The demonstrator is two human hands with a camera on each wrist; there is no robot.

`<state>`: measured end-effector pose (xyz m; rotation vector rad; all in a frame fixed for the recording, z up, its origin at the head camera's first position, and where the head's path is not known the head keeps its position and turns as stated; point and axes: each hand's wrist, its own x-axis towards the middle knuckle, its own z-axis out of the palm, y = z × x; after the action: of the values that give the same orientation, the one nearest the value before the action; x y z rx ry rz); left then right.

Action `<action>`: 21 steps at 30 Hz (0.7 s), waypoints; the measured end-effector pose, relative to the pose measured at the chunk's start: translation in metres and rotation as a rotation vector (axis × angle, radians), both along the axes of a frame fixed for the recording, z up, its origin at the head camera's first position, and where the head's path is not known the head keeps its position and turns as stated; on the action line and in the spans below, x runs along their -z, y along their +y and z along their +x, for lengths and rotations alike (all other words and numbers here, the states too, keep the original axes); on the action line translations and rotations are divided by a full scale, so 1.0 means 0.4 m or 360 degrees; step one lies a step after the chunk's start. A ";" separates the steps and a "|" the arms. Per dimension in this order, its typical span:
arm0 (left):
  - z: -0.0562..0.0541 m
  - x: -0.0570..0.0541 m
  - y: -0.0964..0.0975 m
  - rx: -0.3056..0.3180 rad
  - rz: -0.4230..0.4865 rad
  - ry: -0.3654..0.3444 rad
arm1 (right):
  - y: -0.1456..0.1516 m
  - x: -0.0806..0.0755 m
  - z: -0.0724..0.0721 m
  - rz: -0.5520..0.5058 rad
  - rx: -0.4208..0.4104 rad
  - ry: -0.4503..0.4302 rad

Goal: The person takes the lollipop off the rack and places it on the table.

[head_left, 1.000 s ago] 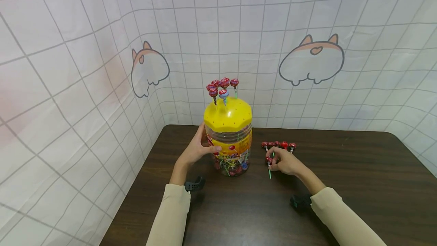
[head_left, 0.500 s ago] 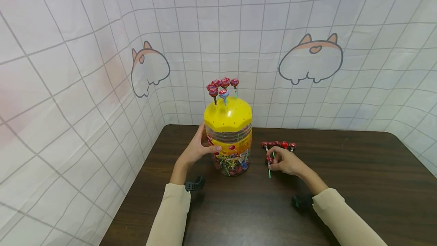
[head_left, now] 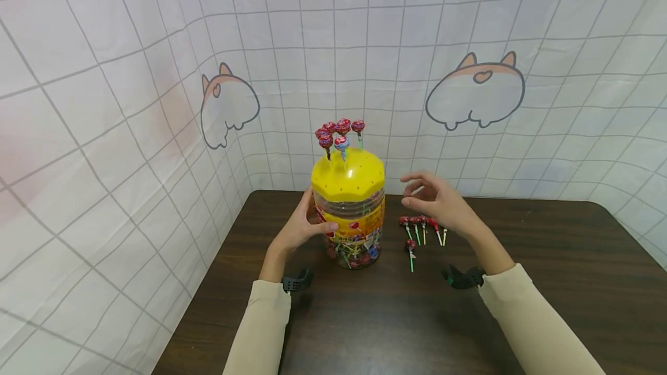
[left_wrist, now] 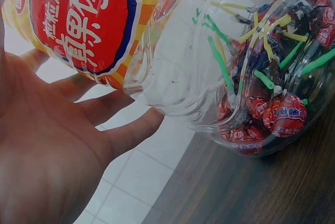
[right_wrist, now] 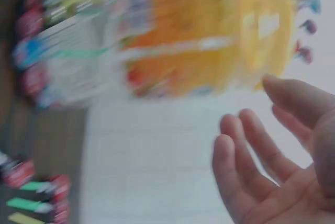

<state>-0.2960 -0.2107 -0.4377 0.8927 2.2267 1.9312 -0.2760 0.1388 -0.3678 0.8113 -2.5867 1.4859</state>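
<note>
A clear plastic candy jar (head_left: 354, 219) with a yellow lid (head_left: 349, 175) stands upright on the table. Several lollipops (head_left: 342, 127) stick up out of the lid, and more lollipops (left_wrist: 285, 114) lie loose inside the jar. My left hand (head_left: 301, 227) holds the jar's left side, thumb across the front label and fingers behind, partly hidden. My right hand (head_left: 438, 201) is raised to the right of the jar, apart from it, fingers loosely bent around nothing. Below it a single lollipop (head_left: 410, 246) lies in front of a row of lollipops (head_left: 423, 222).
The dark wooden table (head_left: 365, 317) reaches to a white grid-patterned cloth (head_left: 365, 62) behind and at the left. Black wrist straps (head_left: 297, 280) sit on both wrists. The right wrist view is blurred.
My right hand has let go of the single lollipop, leaving it on the table, and has risen up and away. The left hand and the jar have stayed put.
</note>
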 end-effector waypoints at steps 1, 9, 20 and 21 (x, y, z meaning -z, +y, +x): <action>0.000 0.000 0.000 -0.0003 -0.0001 -0.0002 | -0.012 -0.023 0.003 -0.0038 0.0016 0.0026; -0.002 0.001 -0.002 -0.0023 -0.0005 -0.0002 | -0.122 -0.152 0.011 -0.0256 0.0029 0.0338; -0.002 0.001 0.000 -0.0030 0.0001 -0.0013 | -0.246 -0.199 -0.015 -0.0346 -0.0080 0.0428; -0.002 0.001 0.001 -0.0023 0.0006 -0.0014 | -0.253 -0.198 -0.015 -0.0349 -0.0076 0.0430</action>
<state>-0.2969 -0.2103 -0.4383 0.8693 2.2317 1.9420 -0.2820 0.0376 -0.2885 0.9743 -2.1828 1.5179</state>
